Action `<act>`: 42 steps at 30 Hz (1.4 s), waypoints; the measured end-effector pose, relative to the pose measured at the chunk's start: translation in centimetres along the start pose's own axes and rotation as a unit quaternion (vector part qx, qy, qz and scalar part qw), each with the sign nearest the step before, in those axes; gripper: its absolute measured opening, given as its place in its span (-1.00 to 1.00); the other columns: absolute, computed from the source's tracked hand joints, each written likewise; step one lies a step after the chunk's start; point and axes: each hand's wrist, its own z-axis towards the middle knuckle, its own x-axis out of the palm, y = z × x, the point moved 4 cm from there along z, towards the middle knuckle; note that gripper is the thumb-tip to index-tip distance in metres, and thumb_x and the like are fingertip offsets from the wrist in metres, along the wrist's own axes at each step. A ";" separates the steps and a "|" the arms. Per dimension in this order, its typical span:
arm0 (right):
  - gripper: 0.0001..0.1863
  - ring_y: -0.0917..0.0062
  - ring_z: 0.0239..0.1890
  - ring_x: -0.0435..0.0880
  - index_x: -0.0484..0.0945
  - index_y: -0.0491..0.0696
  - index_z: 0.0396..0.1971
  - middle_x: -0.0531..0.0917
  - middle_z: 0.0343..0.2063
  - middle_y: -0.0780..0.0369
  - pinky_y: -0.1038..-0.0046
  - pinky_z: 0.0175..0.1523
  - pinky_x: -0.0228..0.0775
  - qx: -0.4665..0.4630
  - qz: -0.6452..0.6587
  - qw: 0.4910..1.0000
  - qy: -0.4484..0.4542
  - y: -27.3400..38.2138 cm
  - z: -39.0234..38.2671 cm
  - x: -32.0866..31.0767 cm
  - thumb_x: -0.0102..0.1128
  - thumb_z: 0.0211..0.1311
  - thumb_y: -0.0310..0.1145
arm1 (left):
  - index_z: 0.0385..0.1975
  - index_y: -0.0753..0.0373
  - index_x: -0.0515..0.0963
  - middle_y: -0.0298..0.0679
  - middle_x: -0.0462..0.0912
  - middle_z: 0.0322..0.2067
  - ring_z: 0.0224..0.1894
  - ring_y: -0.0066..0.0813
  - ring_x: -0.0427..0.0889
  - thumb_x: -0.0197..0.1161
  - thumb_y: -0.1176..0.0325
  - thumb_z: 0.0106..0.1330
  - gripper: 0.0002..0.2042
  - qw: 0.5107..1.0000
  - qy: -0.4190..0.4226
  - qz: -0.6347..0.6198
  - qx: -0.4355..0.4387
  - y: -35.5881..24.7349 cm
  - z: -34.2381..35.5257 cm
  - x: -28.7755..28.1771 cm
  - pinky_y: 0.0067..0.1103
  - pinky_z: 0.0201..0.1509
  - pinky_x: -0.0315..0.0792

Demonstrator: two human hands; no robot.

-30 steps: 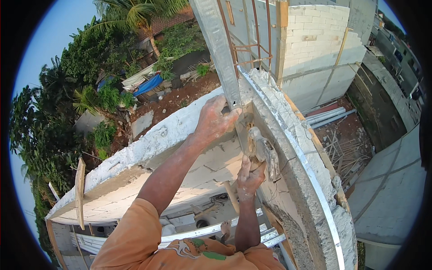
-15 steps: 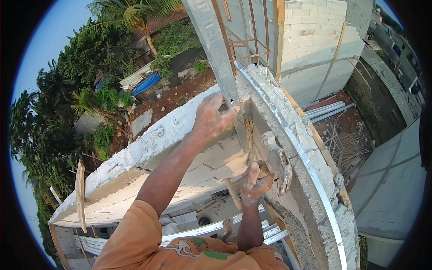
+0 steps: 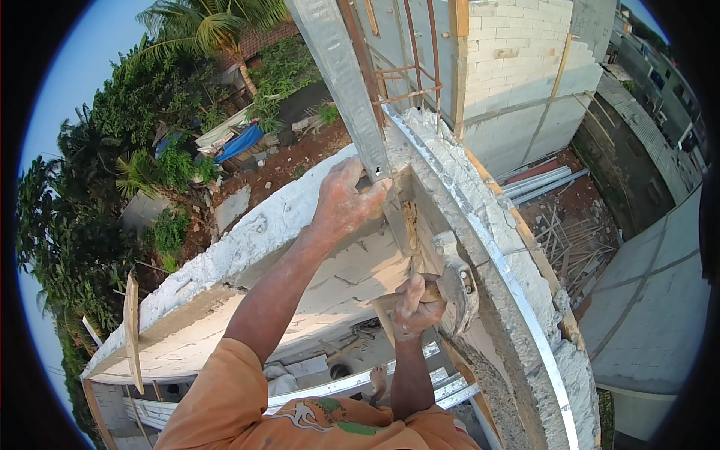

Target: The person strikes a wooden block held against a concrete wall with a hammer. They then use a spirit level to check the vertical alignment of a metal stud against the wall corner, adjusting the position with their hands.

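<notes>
My left hand (image 3: 349,196) is closed around the lower end of a galvanized metal channel (image 3: 337,75), its thumb pressed against the edge. The channel slants up and away over the corner of the wall top. Below and to the right, my right hand (image 3: 417,307) grips a hammer by its wooden handle, close to the head. The dusty, curved hammer head (image 3: 456,285) stands beside the inner face of the right-hand wall. A narrow strip (image 3: 396,221) runs down from my left hand along the wall corner. Most of the hammer handle is hidden by my fingers.
A rough concrete wall top (image 3: 217,262) runs left, and another carries a long metal strip (image 3: 517,289) on the right. Rusty rebar (image 3: 412,56) rises beyond the corner. Ground with scrap wood (image 3: 574,244) lies far below. A loose board (image 3: 132,330) stands at left.
The view has shifted slightly. My right hand and the hammer head have moved a little lower and to the left. My left hand keeps its hold on the channel.
</notes>
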 end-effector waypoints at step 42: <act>-0.74 0.63 -0.61 0.50 0.47 -0.25 -0.25 0.56 -0.60 0.27 0.54 -0.47 0.35 0.038 -0.034 0.998 0.021 -1.2 0.7 -0.3 0.24 0.36 -0.33 | -0.23 0.34 0.54 -0.05 0.63 -0.36 -0.25 -0.03 0.63 0.40 0.36 0.17 -0.73 0.999 -0.013 0.013 0.035 0.3 -0.1 -0.1 -0.25 -0.17 0.48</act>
